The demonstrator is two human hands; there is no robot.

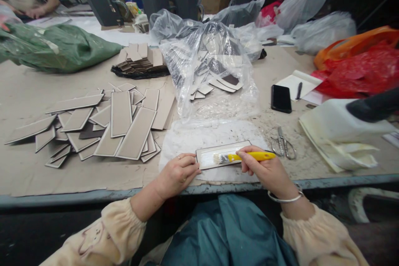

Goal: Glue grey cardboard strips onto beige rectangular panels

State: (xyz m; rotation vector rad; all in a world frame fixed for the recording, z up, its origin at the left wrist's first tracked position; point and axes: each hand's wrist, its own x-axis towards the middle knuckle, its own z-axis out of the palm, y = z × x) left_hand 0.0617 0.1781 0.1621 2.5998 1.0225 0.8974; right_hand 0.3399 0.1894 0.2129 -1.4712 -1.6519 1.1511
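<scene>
My right hand [264, 168] is closed around the yellow handle of a paintbrush [254, 156]. Its pale bristles rest on a flat rectangular panel [207, 158] with a dark edge, streaked with wet white coating. At the panel's left end, my left hand [181, 170] holds it with fingers pressed together on the corner. Beneath the panel lies a white sheet [183, 137] with dark specks. A loose pile of beige, white-edged panels [121, 112] spreads over the table to the left.
Clear plastic bag [218, 70] with cut strips lies ahead. Scissors [282, 143], a phone [281, 99] and a white jug [330, 122] are to the right. A green bag [59, 48] and stacked pieces [140, 58] sit back left. Co-workers' hands show beyond the table.
</scene>
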